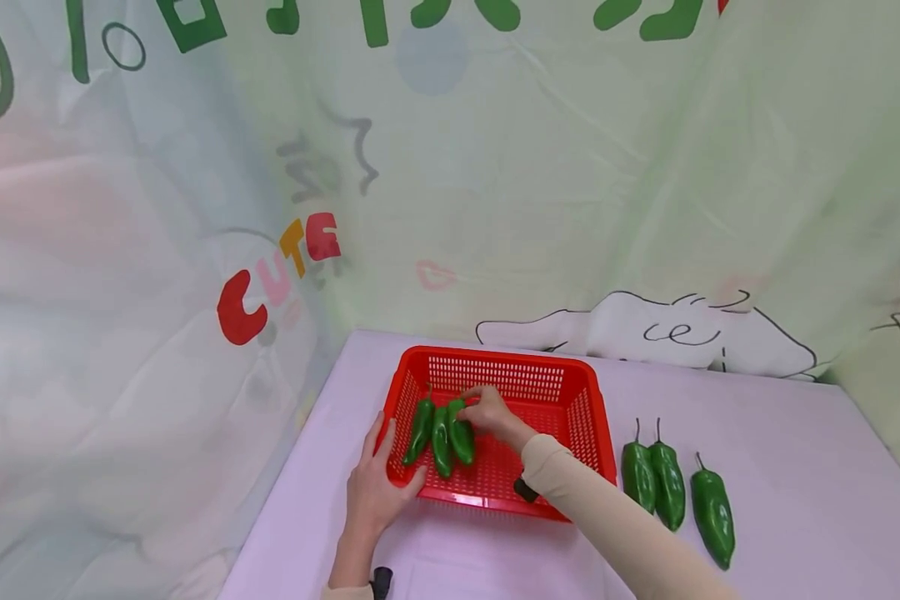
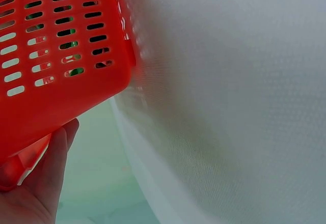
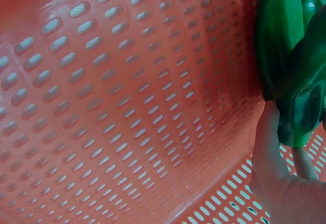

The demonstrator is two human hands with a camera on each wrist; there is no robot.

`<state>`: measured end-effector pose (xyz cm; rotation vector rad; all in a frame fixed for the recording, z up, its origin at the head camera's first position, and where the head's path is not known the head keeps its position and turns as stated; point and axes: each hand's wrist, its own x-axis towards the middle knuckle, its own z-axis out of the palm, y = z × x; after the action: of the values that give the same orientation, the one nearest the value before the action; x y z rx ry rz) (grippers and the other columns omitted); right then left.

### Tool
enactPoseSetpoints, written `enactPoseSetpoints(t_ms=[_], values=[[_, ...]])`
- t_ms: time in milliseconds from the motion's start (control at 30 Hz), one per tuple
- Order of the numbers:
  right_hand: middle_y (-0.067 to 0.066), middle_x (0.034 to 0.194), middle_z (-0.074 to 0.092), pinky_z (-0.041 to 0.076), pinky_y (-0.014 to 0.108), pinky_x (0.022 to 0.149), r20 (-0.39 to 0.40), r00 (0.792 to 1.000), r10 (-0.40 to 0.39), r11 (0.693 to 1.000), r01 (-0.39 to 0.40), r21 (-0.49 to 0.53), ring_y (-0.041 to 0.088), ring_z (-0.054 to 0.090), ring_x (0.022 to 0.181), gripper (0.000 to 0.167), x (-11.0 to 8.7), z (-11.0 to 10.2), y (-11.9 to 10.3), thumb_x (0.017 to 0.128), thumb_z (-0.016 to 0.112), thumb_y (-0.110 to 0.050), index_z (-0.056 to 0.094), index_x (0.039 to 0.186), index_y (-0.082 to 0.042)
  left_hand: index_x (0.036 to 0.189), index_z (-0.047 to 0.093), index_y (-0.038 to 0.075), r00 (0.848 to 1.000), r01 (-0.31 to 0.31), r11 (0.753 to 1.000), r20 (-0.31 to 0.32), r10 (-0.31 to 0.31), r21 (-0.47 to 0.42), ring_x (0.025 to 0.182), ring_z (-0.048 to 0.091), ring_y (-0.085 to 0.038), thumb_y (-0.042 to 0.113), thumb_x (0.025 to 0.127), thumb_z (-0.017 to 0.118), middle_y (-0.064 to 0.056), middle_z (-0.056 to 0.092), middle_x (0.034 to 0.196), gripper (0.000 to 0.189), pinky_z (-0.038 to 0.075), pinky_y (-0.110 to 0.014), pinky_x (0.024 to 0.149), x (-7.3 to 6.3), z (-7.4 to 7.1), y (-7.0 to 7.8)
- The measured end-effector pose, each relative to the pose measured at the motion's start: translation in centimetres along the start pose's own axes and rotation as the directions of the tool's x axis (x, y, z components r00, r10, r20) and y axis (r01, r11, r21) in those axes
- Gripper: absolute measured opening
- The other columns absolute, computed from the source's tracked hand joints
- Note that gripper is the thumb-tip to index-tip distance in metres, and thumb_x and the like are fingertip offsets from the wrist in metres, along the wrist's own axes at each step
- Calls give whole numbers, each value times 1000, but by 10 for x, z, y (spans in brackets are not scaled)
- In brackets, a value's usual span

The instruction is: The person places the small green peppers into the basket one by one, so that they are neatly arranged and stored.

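A red plastic basket (image 1: 495, 492) with slotted walls stands on the table. Inside its left half, three green peppers lie side by side: a left pepper (image 1: 420, 429), a middle pepper (image 1: 441, 446) and a right pepper (image 1: 461, 437). My right hand (image 1: 487, 414) reaches into the basket and pinches the right pepper near its stem end. In the right wrist view, thumb and fingers meet at the end of that pepper (image 3: 308, 81). At the basket's front left corner, my left hand (image 1: 375, 487) rests with fairly straight fingers along the left rim and its thumb by the front rim.
Three more green peppers lie on the table right of the basket: two close together, a left one (image 1: 638, 475) and a middle one (image 1: 667, 485), and another (image 1: 712, 514) farther right. A printed cloth (image 1: 450, 208) hangs behind the pale table (image 1: 795, 467) and along its left side.
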<state>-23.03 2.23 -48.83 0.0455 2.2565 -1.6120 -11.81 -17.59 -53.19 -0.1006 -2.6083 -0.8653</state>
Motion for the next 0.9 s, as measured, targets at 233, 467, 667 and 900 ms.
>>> enactPoseSetpoints(t_ms=[233, 467, 667, 900], values=[[25, 110, 62, 59, 34, 71, -35, 999, 3, 999, -4, -33, 22, 66, 85, 42, -1, 3, 6, 86, 64, 6, 53, 126, 15, 145, 48, 3, 1000, -14, 1000, -1, 14, 19, 87, 68, -28, 40, 76, 74, -9, 36, 155, 82, 57, -46, 72, -2, 0, 1], [25, 108, 60, 60, 39, 69, -43, 999, 14, 999, -16, -48, 25, 66, 86, 44, -3, 2, 8, 85, 65, 5, 52, 126, 16, 145, 49, 3, 1000, -20, 999, -11, 20, 26, 81, 68, -26, 39, 76, 74, -9, 36, 155, 82, 57, -43, 69, -1, 1, 0], [25, 113, 58, 59, 41, 73, -30, 999, 29, 997, -31, -72, 29, 65, 93, 46, -4, 2, 6, 85, 67, 2, 51, 126, 14, 145, 48, 4, 1000, -6, 1000, -7, 6, 21, 84, 68, -27, 40, 76, 74, -8, 35, 155, 82, 57, -46, 74, 0, 1, -1], [26, 114, 57, 59, 43, 74, -26, 999, 30, 993, -33, -117, 31, 64, 95, 48, -7, 0, 5, 83, 68, -1, 51, 125, 16, 146, 47, 5, 1000, -4, 1000, -3, 4, 22, 87, 68, -29, 41, 77, 73, -7, 35, 156, 82, 56, -48, 75, 0, 1, -1]])
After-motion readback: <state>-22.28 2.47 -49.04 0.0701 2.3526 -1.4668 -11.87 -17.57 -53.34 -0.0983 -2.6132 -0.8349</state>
